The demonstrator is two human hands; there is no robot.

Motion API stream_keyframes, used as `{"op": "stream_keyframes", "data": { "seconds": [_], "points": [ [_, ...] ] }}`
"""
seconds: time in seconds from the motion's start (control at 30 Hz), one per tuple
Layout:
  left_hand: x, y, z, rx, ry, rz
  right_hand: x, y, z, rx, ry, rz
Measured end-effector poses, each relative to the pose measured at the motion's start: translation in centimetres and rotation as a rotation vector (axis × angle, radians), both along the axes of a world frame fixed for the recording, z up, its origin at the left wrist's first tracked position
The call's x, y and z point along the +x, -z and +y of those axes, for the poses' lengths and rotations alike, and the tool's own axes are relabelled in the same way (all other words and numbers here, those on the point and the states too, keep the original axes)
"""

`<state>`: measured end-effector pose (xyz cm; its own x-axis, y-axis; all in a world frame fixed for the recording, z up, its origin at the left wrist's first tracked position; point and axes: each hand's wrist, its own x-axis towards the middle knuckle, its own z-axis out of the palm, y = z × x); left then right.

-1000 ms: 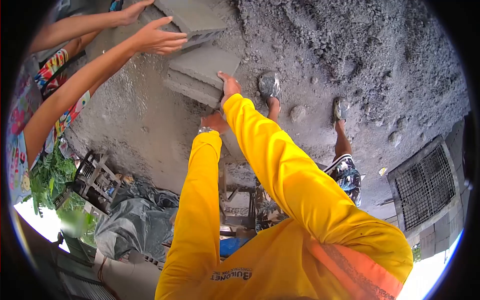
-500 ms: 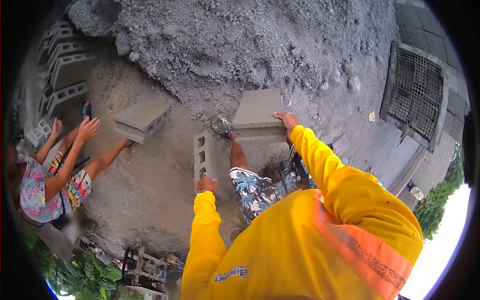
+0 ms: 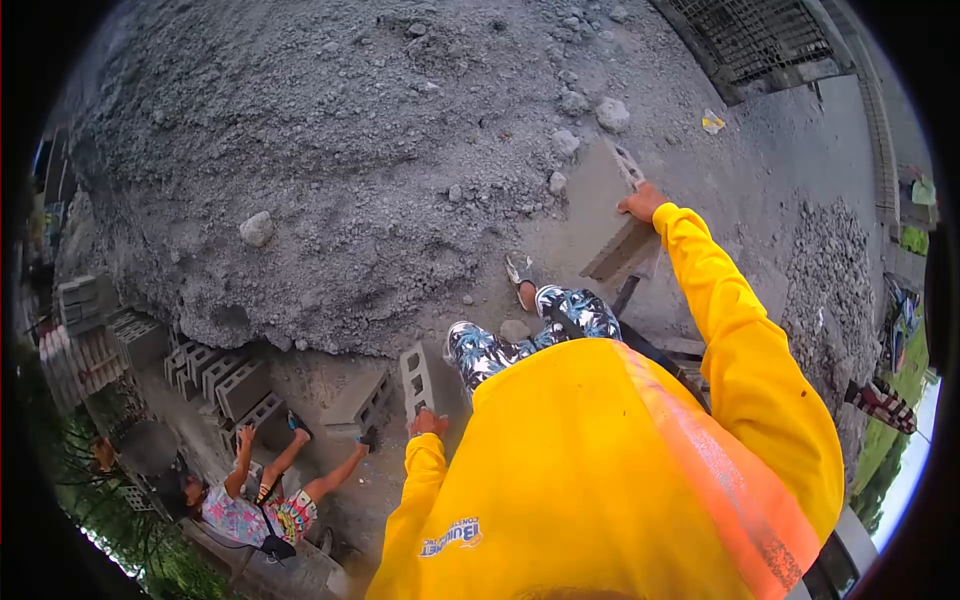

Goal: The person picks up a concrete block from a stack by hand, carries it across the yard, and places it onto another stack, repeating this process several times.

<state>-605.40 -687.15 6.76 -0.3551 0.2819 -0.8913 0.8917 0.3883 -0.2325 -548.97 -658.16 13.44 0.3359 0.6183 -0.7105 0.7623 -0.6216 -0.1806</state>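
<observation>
My left hand (image 3: pixel 428 422) grips the near end of a hollow concrete block (image 3: pixel 434 378), whose open cells face left. The block is beside my left leg. Out to the right, my right hand (image 3: pixel 643 202) is closed on the edge of another concrete block (image 3: pixel 592 212). That one is tilted, with its cells showing along the upper right edge. My fingertips under both blocks are hidden. Between the blocks are my patterned shorts (image 3: pixel 580 312) and a shoe (image 3: pixel 521 268).
A large gravel heap (image 3: pixel 330 180) rises in front. At lower left a person (image 3: pixel 255 510) sits near a concrete block (image 3: pixel 358 402) and a row of blocks (image 3: pixel 222 380). A framed mesh screen (image 3: pixel 760 45) is at upper right, with loose stones (image 3: pixel 612 115) nearby.
My view has turned, and the seated person now appears lower and smaller. The right-hand block has swung outward and tilted. Both hands keep their grip, and my feet have shifted.
</observation>
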Motion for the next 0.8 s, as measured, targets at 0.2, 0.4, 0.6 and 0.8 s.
{"op": "stream_keyframes", "data": {
  "seconds": [0.2,0.4,0.6,0.8],
  "points": [
    [3.2,4.3,9.7,0.017,0.254,-0.111,13.9,-2.2,-2.2,-0.006,0.017,-0.11],
    [17.0,1.8,25.0,-0.009,0.555,-0.09,25.1,-3.1,-5.1,-0.128,0.137,-0.051],
    [36.8,2.0,40.4,-0.009,0.84,-0.089,36.6,0.6,-10.5,-0.266,0.336,0.025],
    [59.5,1.2,53.4,-0.001,1.145,-0.088,41.4,3.9,-15.1,-0.366,0.535,0.019]
  ]
}}
